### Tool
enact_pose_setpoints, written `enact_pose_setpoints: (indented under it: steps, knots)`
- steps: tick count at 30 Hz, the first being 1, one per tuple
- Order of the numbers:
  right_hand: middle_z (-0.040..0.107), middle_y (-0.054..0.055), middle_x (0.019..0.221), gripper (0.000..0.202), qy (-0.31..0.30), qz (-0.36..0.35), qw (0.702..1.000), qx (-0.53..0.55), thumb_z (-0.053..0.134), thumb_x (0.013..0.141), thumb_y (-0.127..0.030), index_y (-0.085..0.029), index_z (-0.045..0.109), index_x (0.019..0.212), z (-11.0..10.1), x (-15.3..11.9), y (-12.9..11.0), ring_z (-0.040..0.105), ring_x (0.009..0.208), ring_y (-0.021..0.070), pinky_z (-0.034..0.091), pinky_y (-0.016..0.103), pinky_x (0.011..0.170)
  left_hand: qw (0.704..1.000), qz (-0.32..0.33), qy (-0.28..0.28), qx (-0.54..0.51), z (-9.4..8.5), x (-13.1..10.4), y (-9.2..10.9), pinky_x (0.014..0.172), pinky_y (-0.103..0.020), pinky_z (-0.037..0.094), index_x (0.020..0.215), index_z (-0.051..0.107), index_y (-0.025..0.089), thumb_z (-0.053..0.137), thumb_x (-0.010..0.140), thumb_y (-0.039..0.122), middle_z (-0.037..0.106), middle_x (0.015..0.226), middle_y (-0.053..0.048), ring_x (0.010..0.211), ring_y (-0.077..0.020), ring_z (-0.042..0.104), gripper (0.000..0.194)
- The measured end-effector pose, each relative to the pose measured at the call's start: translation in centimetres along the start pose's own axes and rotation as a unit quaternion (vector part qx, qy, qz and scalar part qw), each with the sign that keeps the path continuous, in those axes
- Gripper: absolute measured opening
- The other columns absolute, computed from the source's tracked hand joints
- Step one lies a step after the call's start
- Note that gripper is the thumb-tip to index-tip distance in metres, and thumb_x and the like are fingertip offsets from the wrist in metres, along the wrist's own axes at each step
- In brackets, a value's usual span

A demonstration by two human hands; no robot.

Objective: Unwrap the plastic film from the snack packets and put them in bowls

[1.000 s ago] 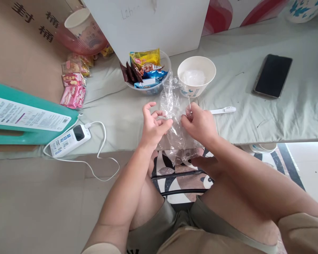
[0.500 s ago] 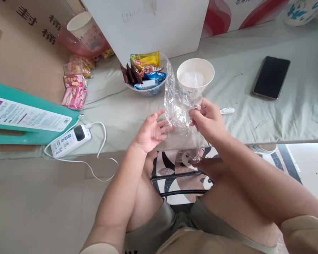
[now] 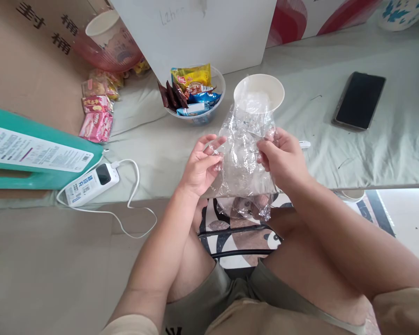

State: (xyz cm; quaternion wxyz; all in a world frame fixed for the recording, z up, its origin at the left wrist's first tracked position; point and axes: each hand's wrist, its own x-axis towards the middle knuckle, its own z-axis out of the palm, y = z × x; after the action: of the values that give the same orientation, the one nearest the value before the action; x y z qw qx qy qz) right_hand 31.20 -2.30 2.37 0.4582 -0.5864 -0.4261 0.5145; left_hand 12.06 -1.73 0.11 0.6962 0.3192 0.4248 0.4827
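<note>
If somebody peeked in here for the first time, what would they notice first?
Probably the shiny clear plastic, held in the right hand in front of the paper cup, with the left hand at its edge. Bright snack packets fill a bowl left of the cup. A green container stands far left.

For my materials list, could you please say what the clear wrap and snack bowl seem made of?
The clear wrap looks like thin, glossy plastic film: it crinkles, glints and shows what's behind. The snack bowl seems smooth plastic, perhaps glass: its wall is see-through.
</note>
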Motion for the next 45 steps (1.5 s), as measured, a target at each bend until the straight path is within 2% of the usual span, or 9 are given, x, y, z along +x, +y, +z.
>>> enact_pose_setpoints:
  steps: [7, 13, 18, 23, 27, 33, 38, 41, 45]
  knots:
    - [0.049, -0.005, 0.055, 0.022, -0.009, -0.056, 0.991, -0.118, 0.058, 0.077, -0.016, -0.026, 0.040, 0.071, 0.3, 0.3, 0.6, 0.052, 0.052, 0.0130, 0.038, 0.030, 0.051, 1.000, -0.013, -0.024, 0.013, -0.1, -0.4, 0.0, 0.075, -0.034, 0.056, 0.145, 0.043, 0.039, 0.079, 0.073, 0.050, 0.071, 0.117, -0.005, 0.098, -0.0244, 0.071, 0.081]
    - [0.060, -0.005, 0.058, 0.014, -0.041, -0.039, 0.988, -0.147, 0.057, 0.080, -0.022, -0.026, 0.043, 0.077, 0.5, 0.4, 0.9, 0.053, 0.050, 0.0134, 0.037, 0.030, 0.051, 0.992, 0.040, 0.077, 0.092, -0.3, 0.1, -0.6, 0.060, -0.024, 0.049, 0.154, 0.027, 0.043, 0.084, 0.073, 0.025, 0.074, 0.117, -0.003, 0.075, -0.0155, 0.072, 0.101]
    - [0.067, -0.007, 0.068, 0.022, -0.109, -0.035, 0.991, -0.069, 0.054, 0.088, -0.027, -0.027, 0.058, 0.110, 0.2, 0.8, 1.3, 0.052, 0.045, 0.0107, 0.042, 0.028, 0.050, 0.989, -0.041, 0.113, 0.081, -1.1, 0.5, 0.7, 0.054, -0.021, 0.047, 0.142, 0.050, 0.021, 0.078, 0.070, 0.016, 0.079, 0.105, -0.009, 0.070, -0.0131, 0.071, 0.077]
    - [0.069, -0.003, 0.081, 0.014, -0.130, -0.128, 0.983, -0.020, 0.057, 0.092, -0.035, -0.025, 0.065, 0.098, -0.1, 0.6, 1.2, 0.057, 0.050, 0.0084, 0.049, 0.028, 0.054, 0.980, -0.155, 0.007, 0.121, -1.8, 0.1, 1.6, 0.040, -0.019, 0.036, 0.100, 0.072, 0.014, 0.076, 0.071, 0.028, 0.075, 0.073, -0.005, 0.050, -0.0104, 0.063, 0.032]
    - [0.070, -0.002, 0.086, 0.014, -0.146, -0.154, 0.977, -0.027, 0.058, 0.094, -0.035, -0.025, 0.067, 0.097, -0.6, 0.4, 1.3, 0.059, 0.054, 0.0086, 0.052, 0.029, 0.057, 0.987, -0.069, -0.037, 0.138, -2.1, -0.2, 1.5, 0.037, -0.020, 0.034, 0.104, 0.068, 0.023, 0.074, 0.075, 0.032, 0.066, 0.058, 0.003, 0.041, -0.0100, 0.056, 0.031]
    - [0.068, 0.000, 0.096, 0.013, -0.130, -0.187, 0.972, -0.054, 0.056, 0.085, -0.016, -0.024, 0.065, 0.082, -1.1, 1.1, 1.9, 0.062, 0.065, 0.0101, 0.053, 0.031, 0.066, 0.992, 0.080, -0.027, 0.097, -2.4, 0.2, 1.3, 0.055, -0.023, 0.048, 0.071, 0.067, 0.022, 0.077, 0.073, 0.026, 0.064, 0.066, 0.002, 0.056, -0.0091, 0.057, 0.010]
    - [0.068, 0.004, 0.102, 0.019, -0.061, -0.179, 0.980, -0.056, 0.057, 0.074, -0.011, -0.023, 0.066, 0.063, -1.2, 1.9, 2.1, 0.065, 0.104, 0.0212, 0.052, 0.039, 0.091, 0.981, 0.114, -0.042, 0.150, -3.0, 0.4, 1.4, 0.063, -0.027, 0.048, 0.063, 0.078, 0.021, 0.073, 0.068, 0.019, 0.066, 0.081, -0.004, 0.071, -0.0130, 0.060, 0.007]
    - [0.068, 0.005, 0.117, 0.015, -0.040, -0.109, 0.993, -0.014, 0.060, 0.076, -0.019, -0.023, 0.072, 0.069, -1.4, 2.4, 2.3, 0.062, 0.120, 0.0246, 0.051, 0.040, 0.100, 0.976, 0.118, -0.044, 0.176, -3.5, 0.6, 1.3, 0.071, -0.031, 0.050, 0.072, 0.083, 0.020, 0.066, 0.075, 0.029, 0.069, 0.090, -0.008, 0.080, -0.0176, 0.062, 0.020]
    - [0.070, 0.008, 0.112, 0.028, -0.047, -0.050, 0.997, 0.034, 0.052, 0.091, -0.040, -0.022, 0.072, 0.082, -1.4, 2.7, 2.3, 0.061, 0.126, 0.0261, 0.050, 0.042, 0.106, 0.956, 0.162, 0.038, 0.241, -3.9, 1.1, 0.8, 0.076, -0.033, 0.051, 0.069, 0.082, 0.022, 0.052, 0.093, 0.050, 0.072, 0.090, -0.008, 0.083, -0.0194, 0.063, 0.048]
